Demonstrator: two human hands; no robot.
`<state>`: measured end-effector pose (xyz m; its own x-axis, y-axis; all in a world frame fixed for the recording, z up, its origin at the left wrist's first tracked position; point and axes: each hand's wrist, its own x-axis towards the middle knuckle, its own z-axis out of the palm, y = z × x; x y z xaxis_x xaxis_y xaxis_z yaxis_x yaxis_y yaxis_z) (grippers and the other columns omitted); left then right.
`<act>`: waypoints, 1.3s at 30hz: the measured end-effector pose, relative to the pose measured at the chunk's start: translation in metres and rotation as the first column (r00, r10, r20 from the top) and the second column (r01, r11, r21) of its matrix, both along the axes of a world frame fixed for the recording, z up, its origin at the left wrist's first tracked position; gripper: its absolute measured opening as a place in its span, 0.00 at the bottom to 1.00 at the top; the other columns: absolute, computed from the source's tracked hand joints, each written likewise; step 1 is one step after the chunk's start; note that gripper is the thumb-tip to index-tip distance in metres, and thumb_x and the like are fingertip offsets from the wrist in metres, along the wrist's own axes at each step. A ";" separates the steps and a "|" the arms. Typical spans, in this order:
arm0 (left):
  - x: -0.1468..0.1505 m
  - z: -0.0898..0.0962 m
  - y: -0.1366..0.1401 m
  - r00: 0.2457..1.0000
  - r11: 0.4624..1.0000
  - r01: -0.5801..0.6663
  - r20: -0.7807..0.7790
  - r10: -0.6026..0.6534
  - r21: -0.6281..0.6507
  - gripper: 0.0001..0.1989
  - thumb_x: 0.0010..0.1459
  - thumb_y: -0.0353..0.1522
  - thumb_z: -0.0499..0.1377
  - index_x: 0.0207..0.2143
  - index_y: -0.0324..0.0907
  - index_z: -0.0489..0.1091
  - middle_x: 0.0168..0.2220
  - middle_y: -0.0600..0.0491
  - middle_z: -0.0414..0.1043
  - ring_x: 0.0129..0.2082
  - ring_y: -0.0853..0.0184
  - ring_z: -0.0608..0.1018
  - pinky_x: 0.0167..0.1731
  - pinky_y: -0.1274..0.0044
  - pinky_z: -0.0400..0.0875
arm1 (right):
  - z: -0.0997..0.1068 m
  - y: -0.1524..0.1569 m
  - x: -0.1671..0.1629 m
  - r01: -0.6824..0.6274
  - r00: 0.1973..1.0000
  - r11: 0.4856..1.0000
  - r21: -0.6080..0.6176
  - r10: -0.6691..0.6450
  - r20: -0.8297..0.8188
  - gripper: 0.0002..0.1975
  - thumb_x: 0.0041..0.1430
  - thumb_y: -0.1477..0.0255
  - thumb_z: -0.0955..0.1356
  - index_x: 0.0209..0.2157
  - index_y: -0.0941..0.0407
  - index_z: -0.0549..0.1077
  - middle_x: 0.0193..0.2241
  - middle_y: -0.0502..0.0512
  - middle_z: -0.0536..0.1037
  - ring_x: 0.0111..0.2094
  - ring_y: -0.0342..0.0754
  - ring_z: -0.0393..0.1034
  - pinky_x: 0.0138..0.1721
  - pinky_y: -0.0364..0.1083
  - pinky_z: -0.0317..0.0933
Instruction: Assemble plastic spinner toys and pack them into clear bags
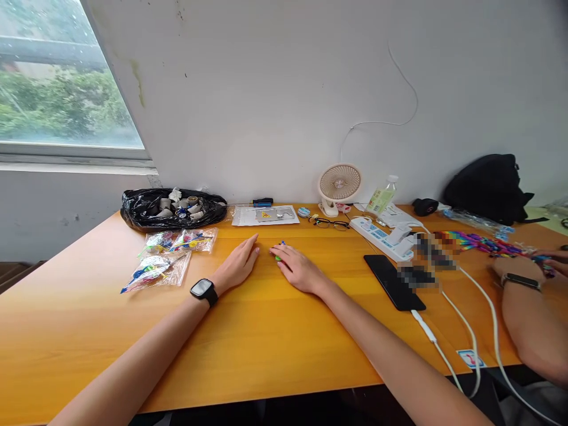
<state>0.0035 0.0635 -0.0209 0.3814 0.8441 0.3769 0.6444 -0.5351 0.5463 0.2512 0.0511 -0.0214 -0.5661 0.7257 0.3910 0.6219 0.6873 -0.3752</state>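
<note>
My left hand [236,264] rests on its edge on the wooden table [248,355], fingers stretched out and nothing in it; a black smartwatch [204,290] is on that wrist. Across a small gap, my right hand [299,269] lies palm down with its fingers curved over a small green and blue piece [278,258]. Only bits of that piece show at the fingertips, so its kind is hidden. Left of my left hand lie several clear plastic packets [155,269] with colourful small parts inside.
A black plastic bag [133,213] of scraps, a screwdriver [262,203], a fan [339,183], glasses [331,223] and a bottle [384,198] line the back. Rightward are a power strip [377,236], a phone [393,281], white cables and a co-worker's arm [528,325] by colourful pieces [483,244].
</note>
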 end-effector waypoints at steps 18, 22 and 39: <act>0.001 0.018 0.002 0.944 0.935 0.179 0.322 -0.076 -0.305 0.24 0.48 0.26 0.55 0.49 0.37 0.76 0.40 0.50 0.81 0.29 0.68 0.73 0.30 0.77 0.67 | 0.019 -0.011 0.020 -0.104 0.984 0.983 -0.149 0.080 -0.162 0.30 0.57 0.81 0.69 0.61 0.52 0.71 0.56 0.58 0.76 0.57 0.55 0.71 0.62 0.54 0.63; 0.007 0.019 -0.006 0.959 0.941 0.206 0.249 -0.138 -0.269 0.23 0.50 0.27 0.59 0.50 0.39 0.76 0.39 0.52 0.80 0.28 0.69 0.70 0.29 0.77 0.65 | 0.011 0.002 0.029 -0.001 0.987 0.994 -0.106 -0.016 -0.159 0.20 0.57 0.85 0.65 0.49 0.55 0.77 0.45 0.57 0.79 0.47 0.52 0.73 0.53 0.52 0.66; 0.025 0.028 -0.034 0.939 0.940 0.340 -0.061 -0.338 0.027 0.35 0.52 0.35 0.67 0.64 0.51 0.67 0.54 0.48 0.73 0.50 0.53 0.77 0.55 0.64 0.71 | 0.019 -0.002 0.029 0.230 0.973 0.973 0.034 -0.231 0.023 0.13 0.58 0.82 0.67 0.41 0.53 0.77 0.42 0.55 0.80 0.45 0.54 0.70 0.46 0.52 0.61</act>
